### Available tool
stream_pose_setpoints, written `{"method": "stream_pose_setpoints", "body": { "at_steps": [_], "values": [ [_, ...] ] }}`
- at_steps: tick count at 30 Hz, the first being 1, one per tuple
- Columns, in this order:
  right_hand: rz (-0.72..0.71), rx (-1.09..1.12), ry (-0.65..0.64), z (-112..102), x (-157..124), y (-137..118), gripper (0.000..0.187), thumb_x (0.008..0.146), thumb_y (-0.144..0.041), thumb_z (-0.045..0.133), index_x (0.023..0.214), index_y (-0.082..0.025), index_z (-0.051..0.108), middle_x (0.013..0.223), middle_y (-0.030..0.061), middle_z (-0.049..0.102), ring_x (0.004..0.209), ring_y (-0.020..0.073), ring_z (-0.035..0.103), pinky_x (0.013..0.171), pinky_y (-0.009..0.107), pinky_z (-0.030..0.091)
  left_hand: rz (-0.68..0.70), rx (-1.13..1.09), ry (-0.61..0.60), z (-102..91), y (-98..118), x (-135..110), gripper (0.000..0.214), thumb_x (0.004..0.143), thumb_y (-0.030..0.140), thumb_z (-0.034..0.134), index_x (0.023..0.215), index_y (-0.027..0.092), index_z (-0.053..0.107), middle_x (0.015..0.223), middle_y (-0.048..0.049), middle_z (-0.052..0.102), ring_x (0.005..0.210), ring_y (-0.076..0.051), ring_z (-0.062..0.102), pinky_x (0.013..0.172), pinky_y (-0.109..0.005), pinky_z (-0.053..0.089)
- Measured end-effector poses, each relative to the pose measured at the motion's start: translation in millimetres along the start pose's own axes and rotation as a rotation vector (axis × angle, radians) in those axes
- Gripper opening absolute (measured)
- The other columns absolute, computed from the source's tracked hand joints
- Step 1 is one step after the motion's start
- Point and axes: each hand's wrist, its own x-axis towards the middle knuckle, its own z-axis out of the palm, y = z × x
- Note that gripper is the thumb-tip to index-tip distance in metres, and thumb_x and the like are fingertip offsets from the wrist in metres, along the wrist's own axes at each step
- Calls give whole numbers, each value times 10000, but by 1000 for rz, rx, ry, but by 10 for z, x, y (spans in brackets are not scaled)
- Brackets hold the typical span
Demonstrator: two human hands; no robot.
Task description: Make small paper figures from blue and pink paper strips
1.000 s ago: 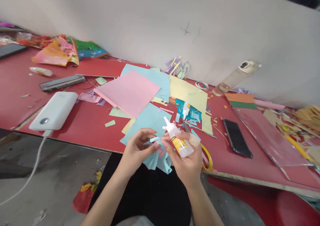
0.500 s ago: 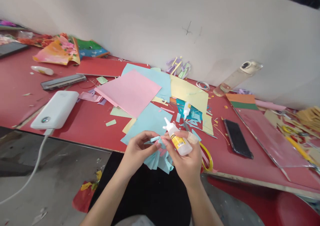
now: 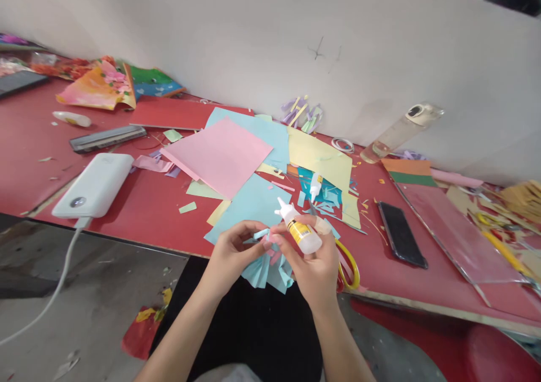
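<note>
Between my fingers is a light-blue paper piece [image 3: 262, 272] with pleated strips fanning down over my lap and a little pink at its top. My left hand [image 3: 236, 249] pinches its upper end from the left. From the right, the thumb and forefinger of my right hand [image 3: 315, 263] press on the same spot. That hand also holds a white glue bottle [image 3: 303, 234] with a yellow label, tilted so the nozzle points up and left. A bandage wraps one right finger. Just beyond my hands lies a light-blue sheet [image 3: 249, 201] on the red table.
Yellow-handled scissors [image 3: 351, 266] lie right of my right hand, near the table edge. A second glue bottle [image 3: 316, 186] rests among paper scraps. Farther out are a pink sheet [image 3: 222, 151], a phone [image 3: 401, 234], a water bottle [image 3: 397, 134] and a white power bank [image 3: 95, 185] with a cable.
My right hand has turned slightly, and the glue bottle in it has shifted a little up and left. My left hand stays almost still, pinching the paper.
</note>
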Motion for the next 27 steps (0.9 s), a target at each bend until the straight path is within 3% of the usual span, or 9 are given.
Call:
{"method": "stream_pose_setpoints", "body": {
  "at_steps": [3, 5, 9, 15, 21, 27],
  "values": [
    [61, 50, -10, 21, 10, 0, 358, 855, -177, 803, 1121, -287, 591, 888, 3, 778, 796, 198, 760, 525, 256, 630, 2, 2, 2, -3, 2, 5, 172, 838, 313, 825, 928, 188, 748, 964, -54, 701, 965, -208, 659, 760, -264, 577],
    [85, 65, -28, 28, 8, 20, 357, 859, -186, 797, 1135, -279, 591, 901, 14, 771, 793, 200, 752, 491, 250, 627, 3, 0, 2, -7, 1, 7, 176, 833, 312, 829, 927, 188, 746, 962, -54, 701, 968, -211, 661, 759, -265, 578],
    [130, 87, -36, 41, 14, 45, 346, 861, -201, 785, 1145, -279, 603, 917, 21, 748, 828, 207, 752, 478, 246, 632, 4, -5, 1, -13, -2, 8, 173, 831, 310, 829, 924, 190, 746, 957, -50, 702, 971, -208, 663, 764, -259, 576],
    [134, 60, -17, 52, 63, 21, 373, 844, -189, 801, 1142, -297, 605, 937, 6, 735, 890, 200, 752, 685, 300, 663, -4, -12, 20, -18, -13, 7, 177, 822, 297, 832, 924, 186, 739, 964, -51, 693, 967, -204, 656, 747, -250, 574],
    [170, 62, -53, 32, 64, 9, 356, 861, -201, 784, 1154, -293, 604, 949, 18, 720, 896, 213, 742, 541, 250, 622, -14, -9, 33, -6, -3, 4, 175, 819, 302, 836, 914, 189, 742, 954, -51, 689, 976, -207, 651, 748, -248, 573],
    [165, 62, -75, 24, 63, 22, 374, 864, -189, 780, 1185, -293, 620, 943, 15, 721, 892, 199, 733, 574, 247, 642, -14, -13, 51, -14, -20, 2, 247, 794, 303, 856, 977, 204, 722, 997, -47, 668, 1007, -208, 641, 755, -243, 571]
  ]
}}
